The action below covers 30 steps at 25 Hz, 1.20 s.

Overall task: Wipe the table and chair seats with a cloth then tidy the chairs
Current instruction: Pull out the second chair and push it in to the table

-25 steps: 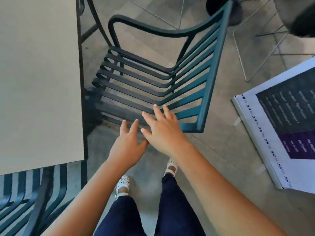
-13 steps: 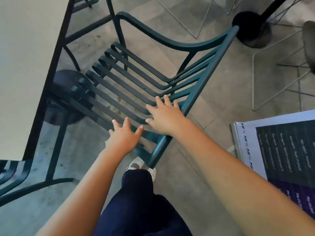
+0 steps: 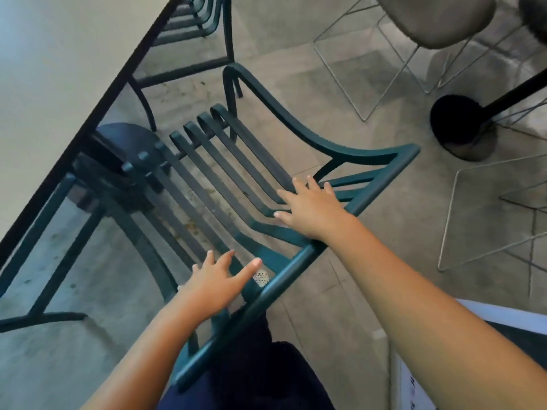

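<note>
Two hands, left [image 3: 217,284] and right [image 3: 312,207], lie flat with spread fingers on one dark green slatted metal chair [image 3: 296,261], beside one pale counter [image 3: 53,84].

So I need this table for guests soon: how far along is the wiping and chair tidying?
No cloth is in view, so wiping looks finished, though that can't be confirmed. In hand: both hands, left and right, lie open on the teal chair back, its seat front at the table edge. Left: seating this chair fully; another chair beyond already sits tucked.
</note>
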Tool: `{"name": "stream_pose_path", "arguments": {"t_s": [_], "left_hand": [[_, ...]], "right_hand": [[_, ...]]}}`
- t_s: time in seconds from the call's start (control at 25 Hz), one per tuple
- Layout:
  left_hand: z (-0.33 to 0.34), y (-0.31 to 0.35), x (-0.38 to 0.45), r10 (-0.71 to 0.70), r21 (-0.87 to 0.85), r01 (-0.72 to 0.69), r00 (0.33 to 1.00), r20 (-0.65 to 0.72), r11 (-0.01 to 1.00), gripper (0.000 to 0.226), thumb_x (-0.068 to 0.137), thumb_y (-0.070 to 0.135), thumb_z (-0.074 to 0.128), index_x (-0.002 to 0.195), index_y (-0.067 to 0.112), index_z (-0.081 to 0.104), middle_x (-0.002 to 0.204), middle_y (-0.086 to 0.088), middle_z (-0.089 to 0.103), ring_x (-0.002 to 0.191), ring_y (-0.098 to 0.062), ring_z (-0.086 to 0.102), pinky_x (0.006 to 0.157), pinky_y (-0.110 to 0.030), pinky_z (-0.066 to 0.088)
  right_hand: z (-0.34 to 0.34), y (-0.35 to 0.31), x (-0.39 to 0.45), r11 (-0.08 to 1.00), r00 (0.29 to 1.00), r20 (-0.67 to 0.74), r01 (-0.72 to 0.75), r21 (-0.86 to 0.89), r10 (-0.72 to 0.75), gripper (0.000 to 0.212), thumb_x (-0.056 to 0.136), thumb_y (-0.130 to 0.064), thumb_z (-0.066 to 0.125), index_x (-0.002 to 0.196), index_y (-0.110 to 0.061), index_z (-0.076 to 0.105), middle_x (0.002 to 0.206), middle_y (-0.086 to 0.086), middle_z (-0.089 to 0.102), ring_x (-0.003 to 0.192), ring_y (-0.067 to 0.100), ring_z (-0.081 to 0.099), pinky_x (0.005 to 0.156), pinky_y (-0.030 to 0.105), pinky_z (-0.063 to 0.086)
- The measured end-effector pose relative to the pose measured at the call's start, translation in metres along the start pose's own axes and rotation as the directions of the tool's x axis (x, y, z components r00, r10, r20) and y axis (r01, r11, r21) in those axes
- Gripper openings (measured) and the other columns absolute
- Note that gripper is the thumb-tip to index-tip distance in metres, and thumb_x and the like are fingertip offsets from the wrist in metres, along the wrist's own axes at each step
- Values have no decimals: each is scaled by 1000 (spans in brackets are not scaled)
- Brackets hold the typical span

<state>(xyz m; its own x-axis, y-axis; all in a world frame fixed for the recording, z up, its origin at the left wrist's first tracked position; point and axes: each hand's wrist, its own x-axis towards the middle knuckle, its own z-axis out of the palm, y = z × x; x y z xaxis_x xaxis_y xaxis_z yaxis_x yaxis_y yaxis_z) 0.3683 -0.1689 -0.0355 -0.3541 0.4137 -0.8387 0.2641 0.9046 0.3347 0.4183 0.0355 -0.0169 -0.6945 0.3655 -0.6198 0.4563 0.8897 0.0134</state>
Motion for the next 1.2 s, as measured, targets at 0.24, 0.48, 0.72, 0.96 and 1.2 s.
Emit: {"name": "stream_pose_path", "arguments": {"t_s": [0.24,0.48,0.72,0.96,1.2], "left_hand": [[17,53,10,-22,-86,25,999,40,996,92,73,83,20,148,29,23,155,-3,25,142,-26,23,113,-48,22],[25,89,21,-104,-238,102,995,7,966,74,88,69,29,146,22,31,148,-2,38,134,-22,38,108,-37,29],[33,93,24,-340,-322,283,931,-135,904,72,87,69,34,138,19,45,141,-7,46,125,-26,46,101,-43,37],[34,101,22,-422,-358,319,869,-258,877,63,86,70,34,104,17,61,93,-2,60,81,-19,59,72,-37,47],[44,92,-10,-452,-292,364,824,-340,884,88,74,86,15,102,20,65,106,-4,60,96,-23,56,92,-45,44]], "right_hand": [[-8,40,16,997,996,44,83,0,-83,56,97,-51,32,147,-28,24,156,10,17,144,34,10,113,57,12],[-2,62,22,973,970,86,225,43,-228,52,98,-48,33,145,-25,30,150,10,32,135,32,32,106,51,30],[-4,73,28,900,899,47,435,25,-436,46,99,-45,30,134,-20,45,127,9,55,112,28,52,84,40,42],[-4,99,17,870,873,-2,487,81,-489,50,97,-55,21,113,-23,57,95,4,62,85,21,58,75,39,50],[-5,130,3,838,839,-91,518,-173,-537,59,96,-58,16,94,-21,61,69,-2,57,66,16,55,65,32,42]]}}
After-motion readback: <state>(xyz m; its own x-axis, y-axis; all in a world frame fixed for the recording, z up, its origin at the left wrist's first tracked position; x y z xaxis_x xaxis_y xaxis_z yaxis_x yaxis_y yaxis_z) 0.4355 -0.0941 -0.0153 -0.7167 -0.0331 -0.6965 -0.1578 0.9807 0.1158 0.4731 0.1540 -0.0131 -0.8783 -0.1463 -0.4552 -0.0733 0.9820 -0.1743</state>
